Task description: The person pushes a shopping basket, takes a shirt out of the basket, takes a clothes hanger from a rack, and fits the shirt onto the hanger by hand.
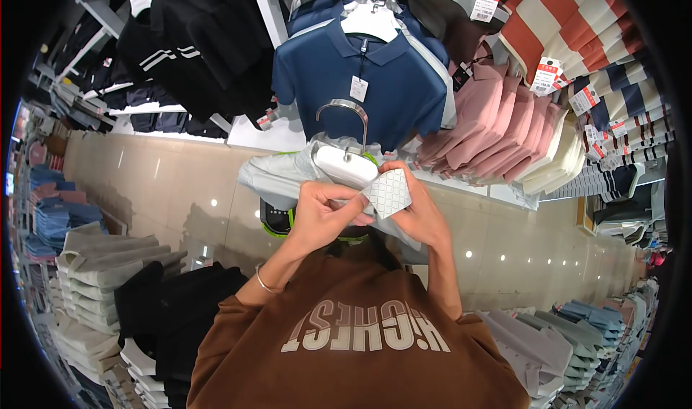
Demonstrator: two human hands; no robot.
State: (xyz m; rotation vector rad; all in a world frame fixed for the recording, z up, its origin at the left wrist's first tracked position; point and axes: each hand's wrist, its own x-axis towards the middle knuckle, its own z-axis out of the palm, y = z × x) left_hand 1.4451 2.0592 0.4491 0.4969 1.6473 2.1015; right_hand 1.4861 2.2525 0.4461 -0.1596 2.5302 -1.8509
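Handling of a hung garment in a clothing shop, seen from the wearer's head. The pale garment (274, 180) is in front of the wearer's chest, before the display rack, on a white hanger (347, 165) whose metal hook (366, 124) appears free of any rail. The left hand (322, 211) pinches the near corner of a white card (391, 195) with a lattice pattern, thumb against fingers; the right hand (424, 214) grips the same card from the other side, its fingers closed narrowly about the edge. Whether the card is attached to the garment cannot be told.

Progress, as judged: the garment is on its hanger and the card is in both hands, so the handling of the card seems under way; returning the garment to a rail is not yet done, if that is intended.

Count: two hands, one card, one held garment and one held hanger. On the rack, one navy polo shirt (324, 67) faces front, bearing one small white tag (358, 90). To its right hang several pink garments (468, 135), too overlapped to number exactly, and at least five red-topped price tags (546, 76).
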